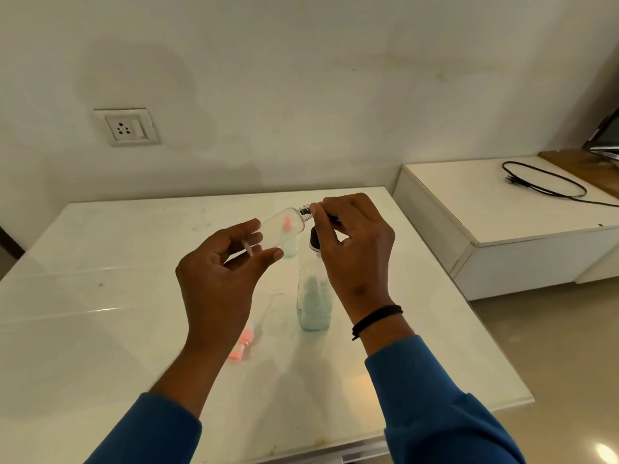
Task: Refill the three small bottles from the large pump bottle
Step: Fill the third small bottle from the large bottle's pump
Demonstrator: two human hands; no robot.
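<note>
Nearest, on the counter: we see a pink-capped small bottle (242, 346) lying on its side close to us, partly hidden behind the left forearm
Large pump bottle: the large pump bottle (314, 296) stands upright just beside our right wrist, pale green liquid low inside, its dark pump head tucked under the right palm
Left hand: our left hand (227, 259) cradles the base of a clear small bottle (284, 226), fingers loosely curled round it
Long axis: the clear bottle lies tilted, base toward the left hand, threaded neck up and to the right
Right hand: our right hand (348, 236) pinches at that neck with thumb and fingertips; we cannot tell whether a cap sits between them
Key relation: the open neck sits just above the pump head, so we judge the right hand nearer the pump
Further back: another small bottle (288, 244) stands behind, seen partly through the held one
Surface: a glossy white counter (100, 313), lightly smudged
Room: a stained wall with a socket (126, 127); a low white cabinet (502, 229) to the right carries a black cable (549, 184)
</note>
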